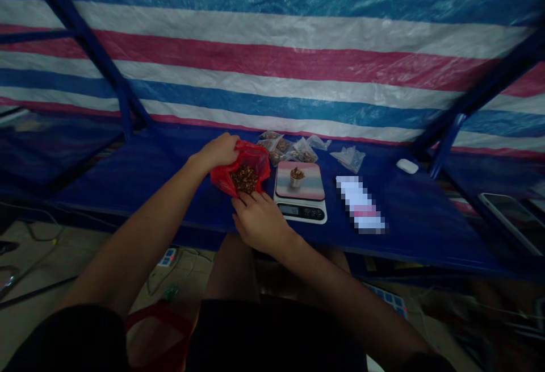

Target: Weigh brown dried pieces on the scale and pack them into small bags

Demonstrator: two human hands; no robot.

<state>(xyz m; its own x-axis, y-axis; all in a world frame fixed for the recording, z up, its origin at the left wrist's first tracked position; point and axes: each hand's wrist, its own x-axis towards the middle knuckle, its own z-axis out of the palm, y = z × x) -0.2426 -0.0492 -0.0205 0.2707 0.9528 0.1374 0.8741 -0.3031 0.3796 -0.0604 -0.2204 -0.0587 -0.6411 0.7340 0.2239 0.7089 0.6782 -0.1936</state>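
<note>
A red plastic bag (221, 178) stands with its mouth open on the blue table. Small brown pieces (244, 179), too small to name, lie inside it. My left hand (222, 150) is closed on the bag's far left rim. At the near rim, my right hand (261, 221) has its fingers curled over the red plastic. Just right of the bag is a white digital scale (321, 213), its display lit but unreadable. A small cup (296, 182) heaped with the same kind of brown pieces sits on the scale's platform.
Several clear bags (283, 147) of brown pieces lie behind the scale, with flat clear bags (349, 158) to their right. A blurred-out pale rectangle (361, 204), a white rounded case (407, 166) and a phone (513, 218) are farther right. Blue metal struts (100, 57) slant at both sides.
</note>
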